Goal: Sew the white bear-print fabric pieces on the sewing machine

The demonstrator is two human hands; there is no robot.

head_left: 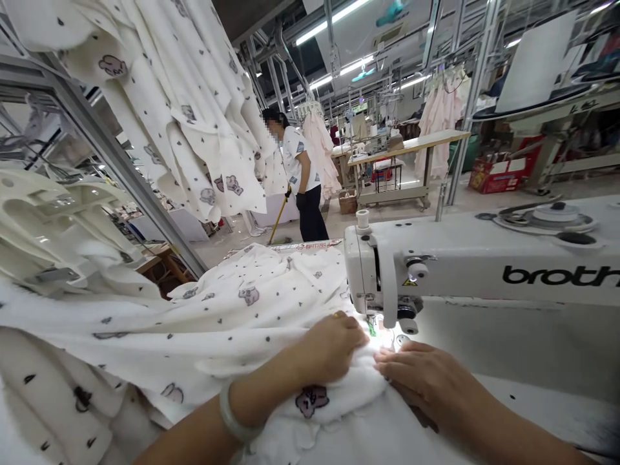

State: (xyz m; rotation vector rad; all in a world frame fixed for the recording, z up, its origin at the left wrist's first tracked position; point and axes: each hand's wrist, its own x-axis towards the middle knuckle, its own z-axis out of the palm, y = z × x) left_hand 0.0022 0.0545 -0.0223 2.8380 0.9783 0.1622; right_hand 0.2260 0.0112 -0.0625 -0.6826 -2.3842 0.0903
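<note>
White printed fabric [252,310] with small grey elephants lies across the sewing table and over my lap. My left hand [332,345] rests curled on a bunched fold of it, fingers closed on the cloth just left of the needle. My right hand [426,381] lies flat on the fabric, fingers stretched toward the presser foot [375,326]. The white sewing machine [484,265] stands right behind both hands, its lamp lighting the cloth under the needle. A pale bangle [231,413] sits on my left wrist.
More of the same printed garments [184,110] hang overhead at the left. A white plastic frame [58,219] stands at the far left. A person [303,184] in a white top stands in the aisle holding a long stick. Work tables [411,145] and hanging pink clothes fill the background.
</note>
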